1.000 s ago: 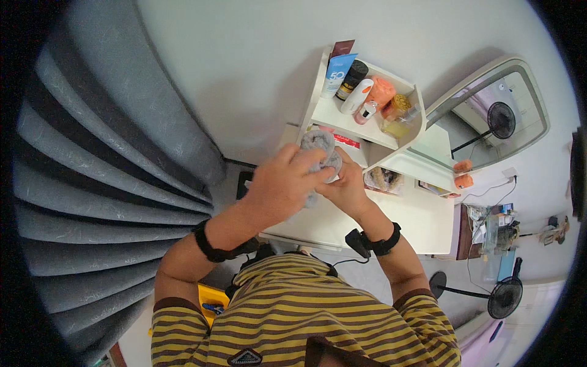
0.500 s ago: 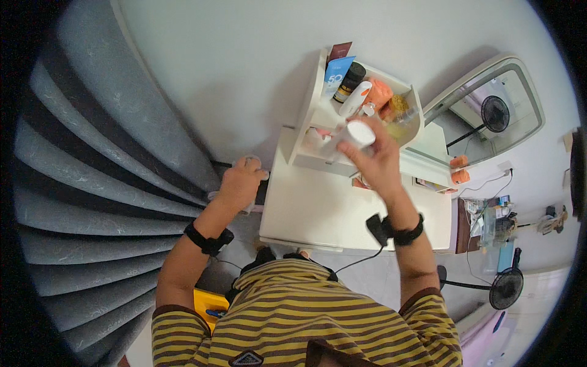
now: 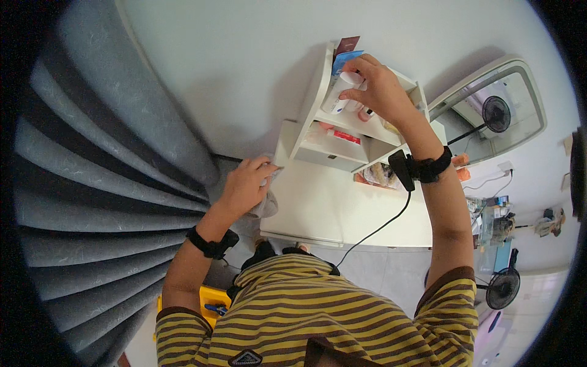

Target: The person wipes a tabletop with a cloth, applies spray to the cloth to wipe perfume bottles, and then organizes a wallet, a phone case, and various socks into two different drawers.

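Observation:
My right hand (image 3: 380,88) is closed round the top of a white bottle (image 3: 334,101), which stands tilted over the upper shelf of a small white organizer (image 3: 313,92). A blue tube (image 3: 347,61) and a dark red packet (image 3: 347,44) stick up behind the bottle. Beside it is a small pinkish bottle (image 3: 365,114); my hand hides most other items on that shelf. At the left end of the white tabletop (image 3: 324,202), my left hand (image 3: 242,186) grips a crumpled grey cloth (image 3: 266,207) that hangs below its fingers.
A red and white tube (image 3: 343,136) lies in the organizer's lower compartment. To the right leans a framed mirror (image 3: 520,113). Grey curtain folds (image 3: 116,208) fill the left side. A yellow container (image 3: 214,300) is by my left elbow, and a black cable (image 3: 382,227) trails from my right wrist.
My right hand has carried the white bottle up and back to the organizer's upper shelf. My left hand, with the cloth, has shifted slightly right to the tabletop's edge.

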{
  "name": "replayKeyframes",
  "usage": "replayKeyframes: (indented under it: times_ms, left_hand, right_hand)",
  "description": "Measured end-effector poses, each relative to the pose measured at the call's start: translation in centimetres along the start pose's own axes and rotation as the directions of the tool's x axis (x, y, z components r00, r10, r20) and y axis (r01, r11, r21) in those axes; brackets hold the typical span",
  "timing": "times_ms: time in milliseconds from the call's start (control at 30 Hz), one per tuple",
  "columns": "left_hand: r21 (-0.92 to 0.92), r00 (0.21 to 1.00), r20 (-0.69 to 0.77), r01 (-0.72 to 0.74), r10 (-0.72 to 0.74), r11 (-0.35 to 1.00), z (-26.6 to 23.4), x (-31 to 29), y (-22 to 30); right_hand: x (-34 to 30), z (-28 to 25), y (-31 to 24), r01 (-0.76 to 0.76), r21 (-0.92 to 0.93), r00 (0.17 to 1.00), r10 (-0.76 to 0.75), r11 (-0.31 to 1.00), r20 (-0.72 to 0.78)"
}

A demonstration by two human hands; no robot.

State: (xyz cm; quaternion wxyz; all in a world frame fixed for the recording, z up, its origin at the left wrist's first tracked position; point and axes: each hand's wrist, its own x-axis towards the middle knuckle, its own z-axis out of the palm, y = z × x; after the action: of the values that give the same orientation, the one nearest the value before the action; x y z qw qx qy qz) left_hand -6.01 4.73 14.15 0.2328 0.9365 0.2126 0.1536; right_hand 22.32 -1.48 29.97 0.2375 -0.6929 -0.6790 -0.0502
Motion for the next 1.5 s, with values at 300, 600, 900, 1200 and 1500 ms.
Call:
replayKeyframes:
  times_ms: [300, 600, 900, 1200, 1500]
  left_hand:
    - [-0.047, 0.985, -0.166, -0.061, 0.053, 0.997, 0.7, -0.6, 0.4]
    - [-0.057, 0.988, -0.147, -0.046, 0.037, 0.997, 2.0, -1.0, 1.6]
    - [-0.143, 0.994, -0.109, 0.013, -0.029, 0.99, 3.3, -0.9, 1.4]
    - [-0.453, 0.891, -0.283, 0.201, -0.354, 0.869, 6.6, -2.4, -2.0]
    - [-0.048, 0.836, -0.274, 0.482, -0.476, 0.875, 17.8, -9.4, -3.6]
  right_hand:
    - [0.6, 1.1, 1.1, 0.17, -0.323, 0.967, -0.221, 0.931, -0.129]
    - [0.1, 1.7, 2.0, 0.18, -0.338, 0.957, -0.244, 0.924, -0.156]
    - [-0.7, 1.9, 2.5, 0.181, -0.391, 0.926, -0.29, 0.902, -0.243]
    - [-12.3, 8.3, -4.0, 0.332, 0.252, 0.941, -0.299, 0.909, -0.161]
    - [-30.5, 19.1, 0.4, -0.542, 0.489, 0.831, 0.349, 0.684, 0.433]
